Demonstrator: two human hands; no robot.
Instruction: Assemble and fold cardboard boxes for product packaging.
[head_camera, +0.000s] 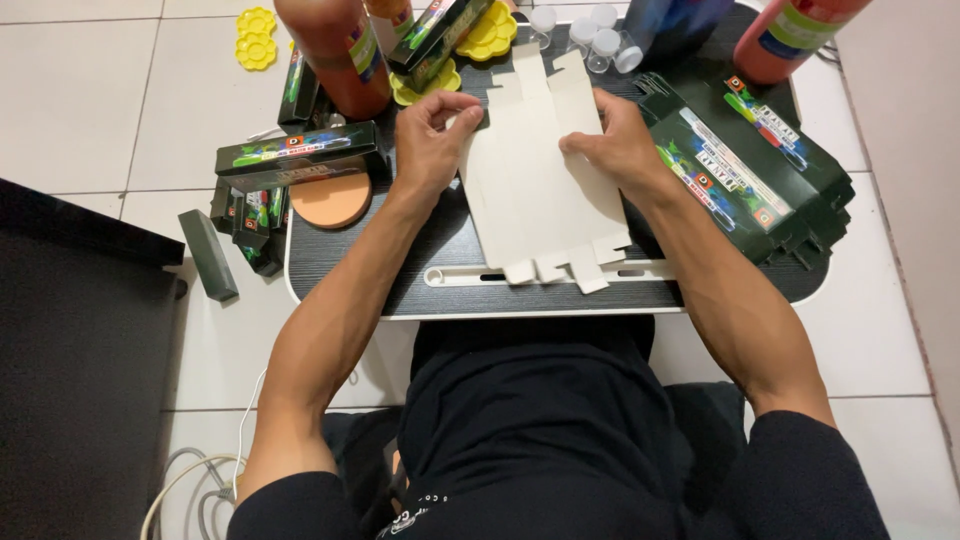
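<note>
- Right now both hands grip the flat carton (535, 180) mid-table; left hand (432, 135) pinches its far-left edge; right hand (615, 140) presses its right side
- Uneven pressure could crease the card; stacked boxes (745, 165) crowd the table's right edge

A flat unfolded pale cardboard box blank (535, 180) lies in the middle of the dark wood-grain lap table (450, 270), the left hand (430, 135) on its left edge and the right hand (615, 140) on its right, with a stack of flattened dark green printed cartons (750, 170) just to the right and a round orange lid (330, 200) to the left.
</note>
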